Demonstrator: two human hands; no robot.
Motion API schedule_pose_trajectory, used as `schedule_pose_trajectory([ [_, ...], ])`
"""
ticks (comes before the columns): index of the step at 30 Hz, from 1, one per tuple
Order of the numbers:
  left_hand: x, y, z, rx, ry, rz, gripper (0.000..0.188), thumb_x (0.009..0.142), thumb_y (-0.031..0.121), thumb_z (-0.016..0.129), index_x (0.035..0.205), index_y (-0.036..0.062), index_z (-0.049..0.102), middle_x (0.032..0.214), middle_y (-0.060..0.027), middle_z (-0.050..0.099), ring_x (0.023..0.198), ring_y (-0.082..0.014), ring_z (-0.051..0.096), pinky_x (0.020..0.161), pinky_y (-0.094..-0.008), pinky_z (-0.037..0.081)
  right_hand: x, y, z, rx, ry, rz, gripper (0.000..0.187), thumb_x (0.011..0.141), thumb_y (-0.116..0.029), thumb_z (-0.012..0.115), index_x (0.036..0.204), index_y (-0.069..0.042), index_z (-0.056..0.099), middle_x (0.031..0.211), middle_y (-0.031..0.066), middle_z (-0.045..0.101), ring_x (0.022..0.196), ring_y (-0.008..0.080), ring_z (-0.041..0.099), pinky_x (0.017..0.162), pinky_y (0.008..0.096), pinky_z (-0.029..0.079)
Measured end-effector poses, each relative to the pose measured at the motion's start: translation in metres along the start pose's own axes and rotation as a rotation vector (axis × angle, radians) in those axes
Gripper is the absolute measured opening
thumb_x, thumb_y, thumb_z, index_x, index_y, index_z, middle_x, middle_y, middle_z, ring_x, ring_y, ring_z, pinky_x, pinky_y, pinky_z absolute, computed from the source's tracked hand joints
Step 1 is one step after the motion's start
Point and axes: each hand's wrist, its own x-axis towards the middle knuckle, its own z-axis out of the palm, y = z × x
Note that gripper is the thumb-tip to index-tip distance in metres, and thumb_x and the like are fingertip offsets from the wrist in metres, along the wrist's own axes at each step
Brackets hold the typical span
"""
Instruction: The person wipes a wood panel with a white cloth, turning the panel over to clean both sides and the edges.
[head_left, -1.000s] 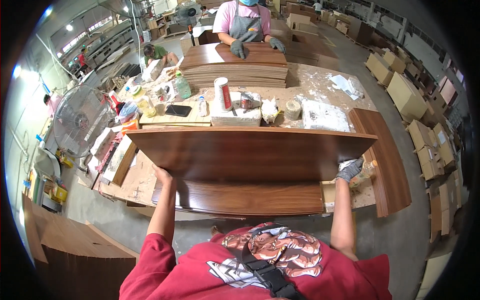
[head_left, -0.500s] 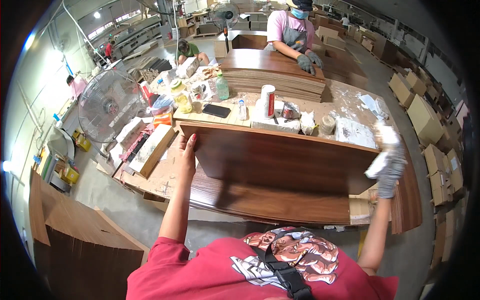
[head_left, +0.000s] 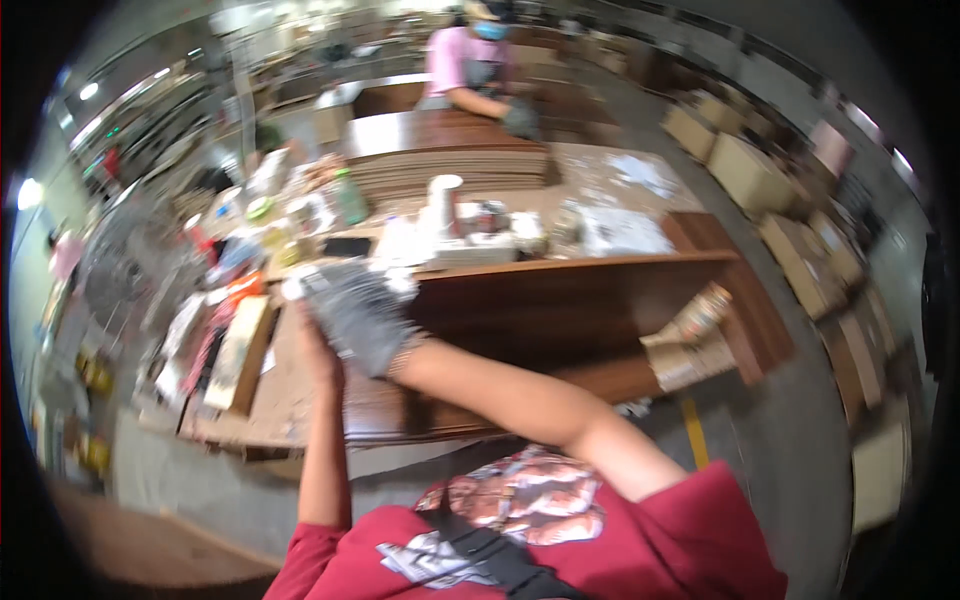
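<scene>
A dark brown wooden panel (head_left: 560, 300) stands on its long edge across the workbench, its face toward me. At its left end, my left hand (head_left: 316, 345) grips the edge; the fingers are largely covered by my other hand. My right hand (head_left: 362, 318), in a grey glove, reaches across to the panel's top left corner. It is closed on a white cloth (head_left: 402, 284), which shows at the glove's sides, blurred by motion. Beneath the upright panel lies another brown panel (head_left: 590, 378).
Behind the panel are a white canister (head_left: 444, 205), a black phone (head_left: 347, 247), a green bottle (head_left: 349, 197) and a white block (head_left: 625, 232). A fan (head_left: 135, 260) stands left. Across the bench, a masked co-worker (head_left: 490, 75) touches a panel stack (head_left: 440, 170). Cartons (head_left: 745, 165) line the right.
My right hand has swept with the cloth from the panel's right end to its left corner. My left hand stays at the left end. The view has shifted to the right.
</scene>
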Motion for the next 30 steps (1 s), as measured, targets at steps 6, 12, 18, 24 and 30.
schedule_pose_trajectory([
  [6,-0.006,0.018,0.001,-0.022,0.102,-0.032,0.054,0.102,0.053,0.039,0.109,0.0039,0.062,0.105,-0.0069,0.064,0.098,-0.0174,0.058,0.093,-0.0323,0.042,-0.051,0.013,-0.026,-0.386,0.214,-0.137,0.025,0.092,-0.020,0.051,0.113,-0.008,0.061,0.108,0.0114,0.065,0.109,0.0280,0.061,0.104,0.0492,0.040],
  [12,-0.004,0.030,0.008,0.058,0.138,-0.016,0.048,0.097,0.049,0.049,0.095,0.0042,0.066,0.085,-0.0043,0.064,0.077,-0.0146,0.055,0.076,-0.0304,0.040,-0.144,0.091,-0.203,-0.623,0.226,0.153,0.027,0.094,-0.019,0.052,0.117,-0.008,0.060,0.113,0.0143,0.062,0.111,0.0330,0.057,0.106,0.0517,0.035],
  [18,0.003,0.041,0.006,0.207,0.161,0.114,0.041,0.100,0.038,0.045,0.113,0.0014,0.060,0.099,-0.0072,0.063,0.095,-0.0164,0.059,0.092,-0.0338,0.045,-0.252,0.212,-0.390,-0.765,0.469,0.472,0.043,0.101,-0.038,0.041,0.125,-0.007,0.059,0.132,0.0142,0.054,0.126,0.0310,0.047,0.111,0.0438,0.033],
  [24,-0.016,0.043,0.018,0.286,0.190,0.171,0.032,0.103,0.026,0.042,0.124,0.0032,0.050,0.112,-0.0072,0.056,0.099,-0.0186,0.056,0.090,-0.0334,0.048,-0.276,0.261,-0.451,0.010,1.079,0.650,0.028,0.097,-0.016,0.047,0.113,0.000,0.063,0.105,0.0102,0.068,0.098,0.0192,0.063,0.092,0.0324,0.049],
  [30,-0.053,0.054,-0.012,-0.166,0.432,0.137,0.019,0.092,0.017,0.046,0.076,0.0085,0.043,0.068,-0.0040,0.044,0.064,-0.0178,0.047,0.064,-0.0314,0.042,-0.299,0.224,-0.451,0.833,1.252,0.750,0.033,0.101,-0.032,0.047,0.115,-0.006,0.062,0.108,0.0093,0.067,0.094,0.0211,0.064,0.087,0.0351,0.054],
])
